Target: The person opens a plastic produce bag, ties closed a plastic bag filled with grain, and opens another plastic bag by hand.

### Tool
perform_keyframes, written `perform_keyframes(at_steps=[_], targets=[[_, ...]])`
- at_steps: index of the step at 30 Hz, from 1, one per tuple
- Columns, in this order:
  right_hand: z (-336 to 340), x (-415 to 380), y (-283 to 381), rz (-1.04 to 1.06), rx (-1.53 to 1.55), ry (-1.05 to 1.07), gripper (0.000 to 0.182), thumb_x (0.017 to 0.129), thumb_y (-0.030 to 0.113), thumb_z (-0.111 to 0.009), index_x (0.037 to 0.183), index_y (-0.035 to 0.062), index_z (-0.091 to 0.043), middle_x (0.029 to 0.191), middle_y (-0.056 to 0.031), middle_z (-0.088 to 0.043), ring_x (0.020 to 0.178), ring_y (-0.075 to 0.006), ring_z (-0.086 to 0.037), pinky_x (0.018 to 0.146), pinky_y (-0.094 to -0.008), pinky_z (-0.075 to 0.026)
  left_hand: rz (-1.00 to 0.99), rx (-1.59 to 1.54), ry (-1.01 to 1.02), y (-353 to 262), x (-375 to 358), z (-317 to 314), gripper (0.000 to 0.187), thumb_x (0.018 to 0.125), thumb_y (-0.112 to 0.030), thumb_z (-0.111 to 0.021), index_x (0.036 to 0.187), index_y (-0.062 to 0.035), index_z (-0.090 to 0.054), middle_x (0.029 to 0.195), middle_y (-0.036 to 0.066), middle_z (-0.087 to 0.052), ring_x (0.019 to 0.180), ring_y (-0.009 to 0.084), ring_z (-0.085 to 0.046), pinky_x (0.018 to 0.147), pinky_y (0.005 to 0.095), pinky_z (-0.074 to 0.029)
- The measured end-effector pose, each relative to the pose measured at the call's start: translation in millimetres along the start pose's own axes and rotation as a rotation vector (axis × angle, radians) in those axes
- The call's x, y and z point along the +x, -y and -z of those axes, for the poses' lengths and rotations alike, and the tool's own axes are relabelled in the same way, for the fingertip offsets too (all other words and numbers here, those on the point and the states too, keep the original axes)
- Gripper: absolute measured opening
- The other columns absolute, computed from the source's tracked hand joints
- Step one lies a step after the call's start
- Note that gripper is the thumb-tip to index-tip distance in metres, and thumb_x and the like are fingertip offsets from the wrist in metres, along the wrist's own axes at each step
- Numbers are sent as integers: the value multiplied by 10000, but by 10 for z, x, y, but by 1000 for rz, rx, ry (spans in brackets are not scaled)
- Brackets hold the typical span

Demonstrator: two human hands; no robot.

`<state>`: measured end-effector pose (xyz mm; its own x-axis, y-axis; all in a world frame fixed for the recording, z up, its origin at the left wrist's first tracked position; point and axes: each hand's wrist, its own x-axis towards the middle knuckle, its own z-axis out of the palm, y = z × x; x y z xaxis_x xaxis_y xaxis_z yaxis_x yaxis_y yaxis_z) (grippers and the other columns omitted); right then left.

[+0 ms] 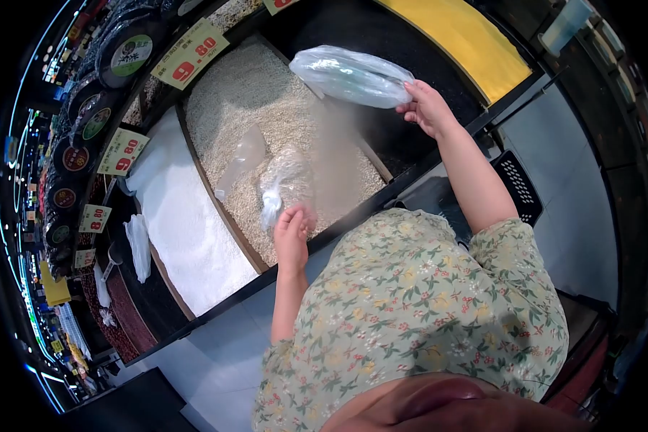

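As R hand (426, 108) grips bag (351, 75), long axis crosswise, pointing L

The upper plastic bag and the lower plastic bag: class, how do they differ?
The upper plastic bag looks long; the lower plastic bag looks rounder, with a white bunched end.
The upper bag is held in the right hand; the lower bag is at the left hand's fingertips.
Both look translucent and crinkled.
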<state>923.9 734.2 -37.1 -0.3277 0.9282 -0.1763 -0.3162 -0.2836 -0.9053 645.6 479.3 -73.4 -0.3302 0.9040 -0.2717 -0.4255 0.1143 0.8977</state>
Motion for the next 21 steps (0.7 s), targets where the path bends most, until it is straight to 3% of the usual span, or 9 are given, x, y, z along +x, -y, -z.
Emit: perform_keyframes(at_steps=[1, 3, 4, 7, 9, 11, 15, 21], targets=[[-87, 86, 62, 28, 68, 37, 456, 886, 260, -543, 1263, 45, -401, 1099, -128, -545, 827, -192, -604, 593, -258, -488, 6, 1, -7, 60, 1, 8, 162, 899, -112, -489, 1035, -26, -510, 948, 99, -598, 819, 178, -597, 705, 290, -463], [-226, 169, 89, -1, 114, -63, 727, 869, 245, -573, 1397, -2, -140, 1300, -186, -407, 979, -263, -582, 705, -311, -498, 17, 11, -5, 144, -33, -44, 157, 900, -111, -489, 1029, -27, -514, 942, 100, -599, 820, 180, -597, 703, 292, -463], [-259, 228, 21, 36, 25, -35, 882, 846, 239, -607, 1396, -32, 27, 1349, -214, -344, 993, -277, -581, 708, -314, -502, 39, 18, -17, 164, -73, -42, 157, 902, -111, -486, 1030, -25, -514, 947, 102, -600, 825, 183, -598, 703, 290, -464], [-267, 151, -207, 23, -94, 11, 781, 822, 208, -620, 1390, -29, -139, 1299, -217, -408, 906, -225, -611, 656, -288, -504, 79, 38, -48, 190, -142, -47, 162, 906, -112, -483, 1038, -23, -514, 955, 107, -603, 828, 184, -602, 698, 281, -466], [-232, 7, -457, -6, -104, -53, 566, 821, 170, -597, 1295, -29, -359, 1116, -155, -543, 813, -180, -615, 630, -270, -499, 101, 49, -67, 235, -199, 30, 167, 908, -113, -483, 1045, -23, -514, 959, 109, -607, 826, 182, -605, 694, 275, -466], [-38, -129, -628, -75, -119, -91, 411, 822, 157, -590, 1179, -15, -484, 980, -108, -591, 778, -158, -609, 627, -262, -499, 82, 117, -78, 287, -210, 105, 176, 907, -120, -500, 1049, -20, -523, 959, 104, -617, 816, 161, -608, 688, 249, -462], [634, -200, -690, -73, -56, -221, 195, 868, 120, -545, 1026, 7, -560, 867, -76, -609, 717, -122, -594, 586, -221, -494, 18, 273, -110, 341, -196, -11, 123, 889, -100, -531, 975, -17, -558, 915, 71, -626, 800, 127, -593, 696, 225, -447], [1215, -412, -427, 58, 28, -485, 171, 882, 118, -520, 1004, 5, -561, 834, -70, -597, 685, -125, -578, 578, -221, -486, -84, 459, 38, 471, -37, -84, 128, 872, -75, -549, 973, 3, -563, 900, 48, -609, 796, 110, -574, 723, 224, -446]])
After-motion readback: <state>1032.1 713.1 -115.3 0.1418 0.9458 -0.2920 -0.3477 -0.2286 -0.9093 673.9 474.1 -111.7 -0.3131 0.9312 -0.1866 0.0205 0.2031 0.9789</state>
